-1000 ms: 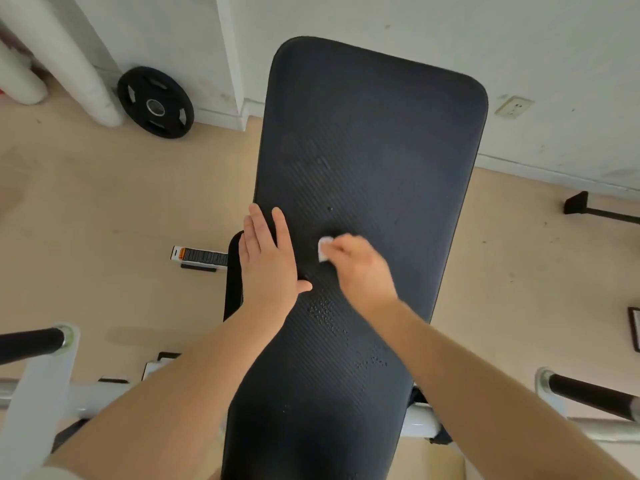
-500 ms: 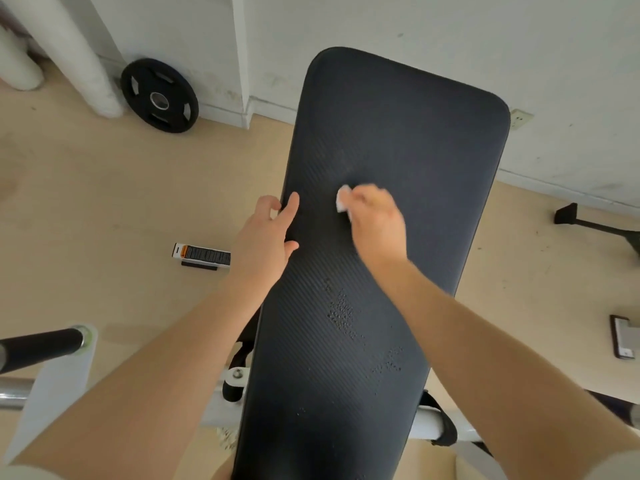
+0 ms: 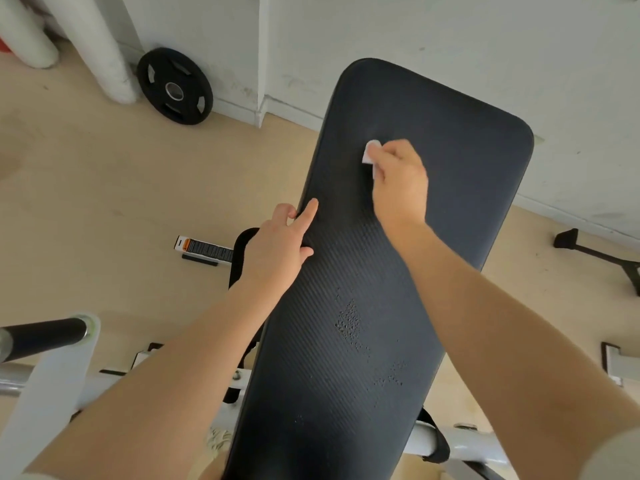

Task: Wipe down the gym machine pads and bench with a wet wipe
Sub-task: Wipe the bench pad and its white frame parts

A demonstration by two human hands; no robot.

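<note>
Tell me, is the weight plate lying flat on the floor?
No, the weight plate stands on its edge, leaning against the white wall behind it.

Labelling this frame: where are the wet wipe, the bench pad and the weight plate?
wet wipe (image 3: 370, 152): head view, exposed white corner.
bench pad (image 3: 450, 161): head view, bare upper surface.
weight plate (image 3: 175, 86): head view, black face by hub.

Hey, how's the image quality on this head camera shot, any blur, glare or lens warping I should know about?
Head view: soft, even daylight, with no hard glare on the bench pad; wide-angle warping bends the wall and the frame edges; the right hand and the wet wipe are slightly smeared; the left hand is sharper; damp speckles show lower on the pad.
</note>
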